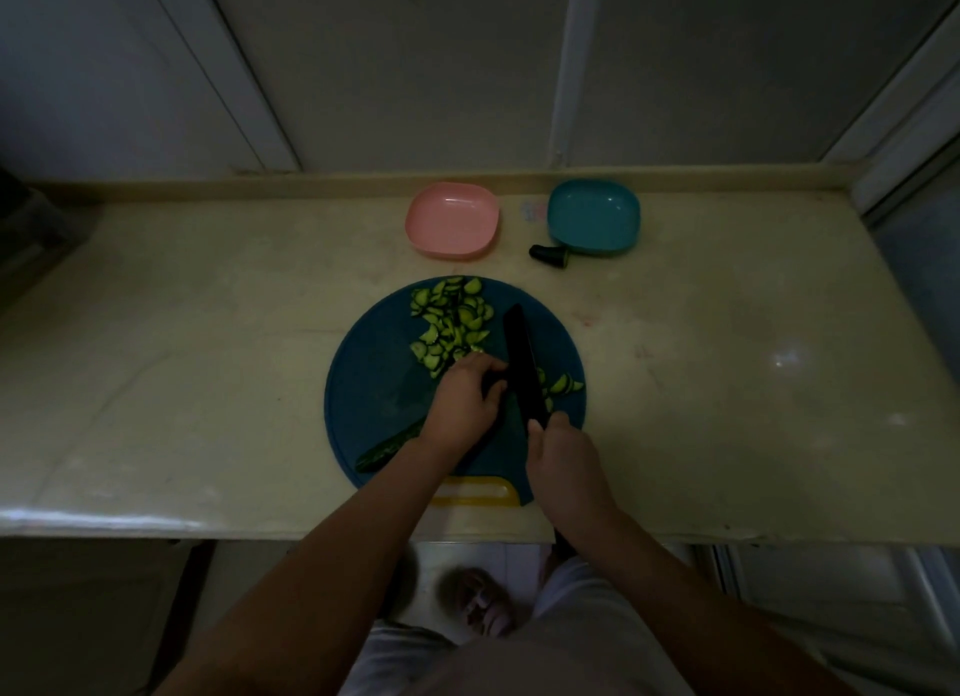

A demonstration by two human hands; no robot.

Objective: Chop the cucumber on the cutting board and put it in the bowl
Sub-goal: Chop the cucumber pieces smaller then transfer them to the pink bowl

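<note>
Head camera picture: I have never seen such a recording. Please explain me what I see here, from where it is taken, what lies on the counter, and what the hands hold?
There is no machine here. A person wears one camera on the head, so it looks down over their own arms at a pale counter.

On the counter lies a round blue cutting board. A pile of cucumber slices sits on its far part, and a long uncut cucumber piece lies at its near left.

The right hand grips a dark knife, blade on the board. The left hand steadies something beside the blade; the fingers hide it.

Behind the board stand an empty pink bowl and a teal bowl, with a cut cucumber end beside the teal one.
</note>
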